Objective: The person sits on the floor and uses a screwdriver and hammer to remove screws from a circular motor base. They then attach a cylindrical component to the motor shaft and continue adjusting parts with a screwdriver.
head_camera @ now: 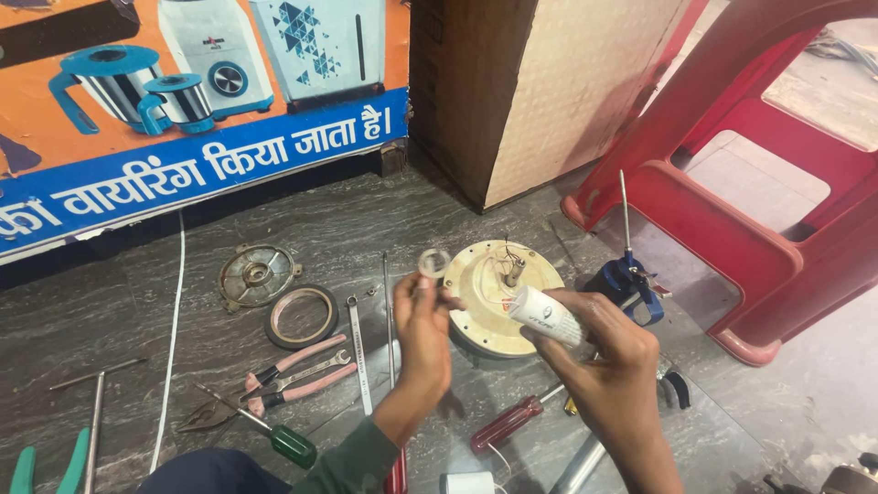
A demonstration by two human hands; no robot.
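Head view: The left hand (pixel 422 322) was raised above the floor with its fingers pinched together on a small pale ring (pixel 433 263), held at the fingertips just above the rim of the cream-coloured round motor housing (pixel 485 316). The right hand (pixel 599 352) was closed around a white tube (pixel 546 316), whose capped end pointed toward the left hand and lay over the housing's right edge. The housing rested on the grey stone floor (pixel 110 320), with a short shaft and thin wires standing at its centre.

To the left of the housing lay a round metal end cover (pixel 257 274) and, just beside it, a dark ring (pixel 303 316). Pink-handled pliers (pixel 294 375) and a spanner (pixel 358 352) lay near these. A green-handled screwdriver (pixel 274 434) lay below the pliers, and a red-handled screwdriver (pixel 508 423) lay between the two forearms. A blue tool with an upright thin rod (pixel 626 274) stood just right of the housing, near the red plastic stool (pixel 732 220). A cardboard box (pixel 530 91) stood behind the housing.
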